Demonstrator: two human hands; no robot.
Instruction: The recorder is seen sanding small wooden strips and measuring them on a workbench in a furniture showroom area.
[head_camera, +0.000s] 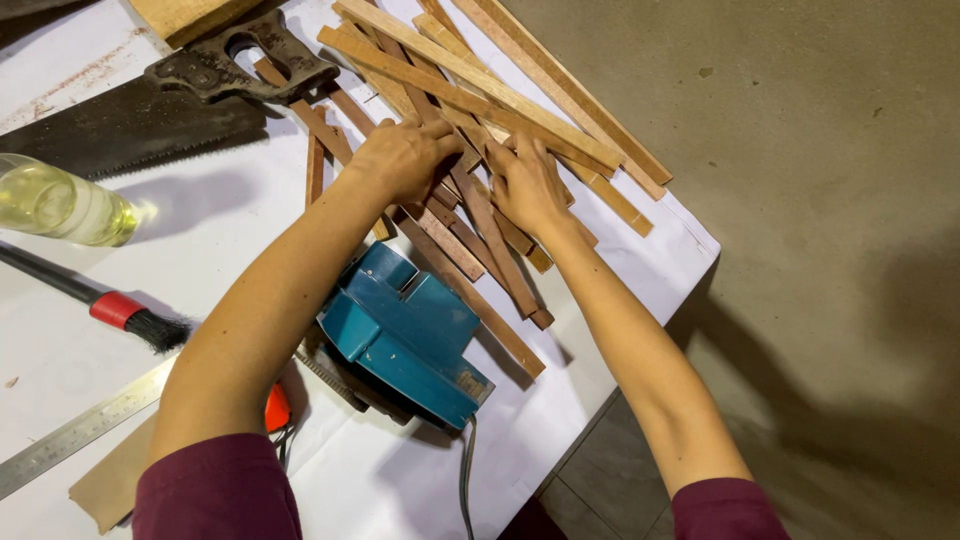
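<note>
A loose pile of several thin wooden strips (520, 110) lies across the far right corner of a white-covered table (210, 230). Both my hands rest on the pile. My left hand (405, 155) is curled over the strips near the pile's middle, fingers bent down onto them. Just to its right, my right hand (527, 183) presses on the strips with fingers closed around one or two of them. A blue electric sander (405, 335) sits on the table just below my forearms, its cord trailing toward me.
A hand saw (150, 100) with a dark handle lies at the far left. A clear bottle of yellowish liquid (60, 205), a red-and-black brush (120, 312) and a steel ruler (85, 428) lie left. A wooden block (190, 15) sits at the top. Concrete floor (820, 200) lies right of the table edge.
</note>
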